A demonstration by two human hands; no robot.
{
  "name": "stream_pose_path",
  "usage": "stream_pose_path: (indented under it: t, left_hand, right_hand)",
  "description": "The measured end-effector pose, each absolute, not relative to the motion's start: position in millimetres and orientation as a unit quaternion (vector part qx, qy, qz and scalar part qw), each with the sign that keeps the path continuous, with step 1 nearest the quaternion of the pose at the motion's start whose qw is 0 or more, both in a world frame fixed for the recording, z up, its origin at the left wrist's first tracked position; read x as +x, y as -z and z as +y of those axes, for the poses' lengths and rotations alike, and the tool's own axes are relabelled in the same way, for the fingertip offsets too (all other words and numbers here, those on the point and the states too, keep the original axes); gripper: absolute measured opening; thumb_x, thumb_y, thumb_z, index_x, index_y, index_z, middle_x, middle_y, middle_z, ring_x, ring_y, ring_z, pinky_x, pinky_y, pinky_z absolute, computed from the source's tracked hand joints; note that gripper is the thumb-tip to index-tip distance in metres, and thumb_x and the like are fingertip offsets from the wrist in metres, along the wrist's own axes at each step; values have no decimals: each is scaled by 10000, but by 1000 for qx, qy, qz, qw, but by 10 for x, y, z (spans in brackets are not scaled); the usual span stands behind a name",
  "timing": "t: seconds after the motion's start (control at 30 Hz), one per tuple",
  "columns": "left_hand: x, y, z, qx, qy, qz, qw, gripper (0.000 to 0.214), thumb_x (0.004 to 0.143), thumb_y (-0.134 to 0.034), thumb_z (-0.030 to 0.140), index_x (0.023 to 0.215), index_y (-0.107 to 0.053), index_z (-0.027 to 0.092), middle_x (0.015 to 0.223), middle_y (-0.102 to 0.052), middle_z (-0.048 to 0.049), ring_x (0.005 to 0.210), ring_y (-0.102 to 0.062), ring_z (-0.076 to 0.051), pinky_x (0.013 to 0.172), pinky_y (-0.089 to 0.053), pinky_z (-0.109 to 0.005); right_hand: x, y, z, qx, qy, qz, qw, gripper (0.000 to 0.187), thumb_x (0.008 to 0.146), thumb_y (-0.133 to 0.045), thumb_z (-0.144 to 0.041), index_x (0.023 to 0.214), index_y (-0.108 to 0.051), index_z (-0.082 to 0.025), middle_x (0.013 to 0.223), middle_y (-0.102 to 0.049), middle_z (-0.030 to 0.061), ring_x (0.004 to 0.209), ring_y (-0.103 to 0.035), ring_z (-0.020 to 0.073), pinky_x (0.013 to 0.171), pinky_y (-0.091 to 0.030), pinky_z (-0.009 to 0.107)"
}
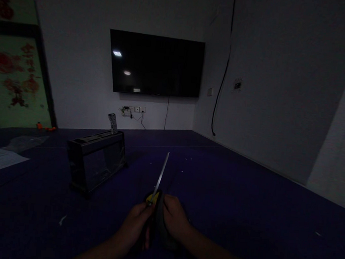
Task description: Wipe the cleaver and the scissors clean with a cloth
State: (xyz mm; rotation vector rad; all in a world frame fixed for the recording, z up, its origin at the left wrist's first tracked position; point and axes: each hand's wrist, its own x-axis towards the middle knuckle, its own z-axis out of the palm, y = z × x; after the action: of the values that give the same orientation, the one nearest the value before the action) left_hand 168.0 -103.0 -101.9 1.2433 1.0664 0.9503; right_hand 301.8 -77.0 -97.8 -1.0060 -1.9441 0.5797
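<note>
Both hands meet low above the near edge of the purple surface [245, 200]; left hand [135, 227] and right hand [175, 220] each clamp a handle of the scissors [159, 178]; blades together, tip toward the far edge; black rack [95, 163] stands apart, left. Judgement: a firm grip, tip aimed off the body, suits.

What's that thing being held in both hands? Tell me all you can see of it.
It looks like a pair of scissors: slim metal blades, closed into one narrow strip, pointing up and away, tilted slightly right. Yellow shows near the pivot; the handles look dark. The left hand and right hand grip the handles, hiding most of them. It is held above the dark blue surface. Dim light hides finer detail.
</note>
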Motion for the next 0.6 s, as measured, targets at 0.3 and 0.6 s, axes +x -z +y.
stream_pose_path:
  t: [0.3, 0.6]
  left_hand:
    - [1681, 992, -1045, 531, -408, 459, 584, 550, 632, -428, 725, 706, -449, 180, 300, -439, 57, 244, -410, -112, 280, -276, -184]
    - [1676, 1006, -1015, 535, -399, 465, 582, 564, 612, -438, 736, 688, -452, 177, 301, -437, 60, 242, -406, -106, 279, -276, -184]
  right_hand:
    - [3004, 951, -806, -394, -253, -770, 433, 257, 801, -365, -137, 666, -583, -158, 681, -617, 41, 614, -564, 143, 575, -418, 241]
    - [3009, 943, -793, -405, -240, -779, 415, 260, 800, -369, -125, 711, -612, -152, 720, -638, 49, 642, -572, 145, 608, -429, 238]
